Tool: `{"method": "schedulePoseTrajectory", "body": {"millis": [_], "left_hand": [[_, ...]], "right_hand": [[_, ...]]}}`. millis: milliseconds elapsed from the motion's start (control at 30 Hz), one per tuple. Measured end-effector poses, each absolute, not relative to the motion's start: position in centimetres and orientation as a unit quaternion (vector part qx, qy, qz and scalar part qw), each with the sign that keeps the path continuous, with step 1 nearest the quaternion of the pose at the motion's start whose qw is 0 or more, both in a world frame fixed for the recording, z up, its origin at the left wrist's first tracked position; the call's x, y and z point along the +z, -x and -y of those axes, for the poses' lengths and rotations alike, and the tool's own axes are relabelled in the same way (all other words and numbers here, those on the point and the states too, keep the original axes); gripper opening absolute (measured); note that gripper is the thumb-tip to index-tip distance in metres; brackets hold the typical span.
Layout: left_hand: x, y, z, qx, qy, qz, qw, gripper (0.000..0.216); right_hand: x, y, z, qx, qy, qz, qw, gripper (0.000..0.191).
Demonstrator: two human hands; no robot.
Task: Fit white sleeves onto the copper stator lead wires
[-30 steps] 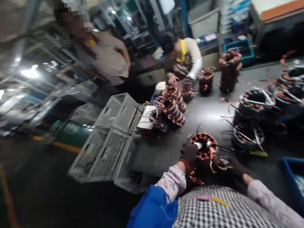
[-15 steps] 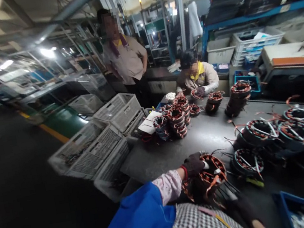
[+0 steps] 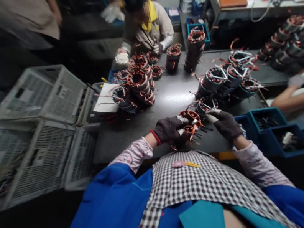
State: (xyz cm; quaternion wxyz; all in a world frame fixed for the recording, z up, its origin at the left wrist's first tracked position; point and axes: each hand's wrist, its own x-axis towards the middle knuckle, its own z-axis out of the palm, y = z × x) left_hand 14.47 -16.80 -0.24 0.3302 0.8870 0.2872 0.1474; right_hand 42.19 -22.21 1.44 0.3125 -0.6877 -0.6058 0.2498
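A copper-wound motor stator stands close to my body on the dark table, with orange windings and loose dark lead wires. My left hand, in a dark glove with white fingertips, grips its left side, fingers over the rim. On the other side is my right hand, gloved alike, its fingertips drawn together. It is near a second stator with white ties; what its fingertips hold, if anything, cannot be made out.
Stacked stators and a white sheet lie left, more stators right. Blue bins flank the right edge, plastic crates the left. A co-worker works opposite; another person's arm reaches in from the right.
My view has swung down and to the right. My right hand, blurred low by the near stator before, is now raised at its right. My left hand stays on that stator.
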Motion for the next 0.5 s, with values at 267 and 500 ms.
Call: {"method": "schedulePoseTrajectory", "body": {"millis": [267, 500], "left_hand": [[3.0, -19.2, 16.0, -0.043, -0.94, -0.289, 0.175, 0.04], [3.1, -20.7, 15.0, -0.069, -0.943, -0.262, 0.192, 0.029]], "right_hand": [[3.0, -39.3, 21.7, 0.176, 0.659, 0.725, 0.098, 0.029], [3.7, -38.0, 19.8, 0.253, 0.656, 0.709, 0.058, 0.021]]}}
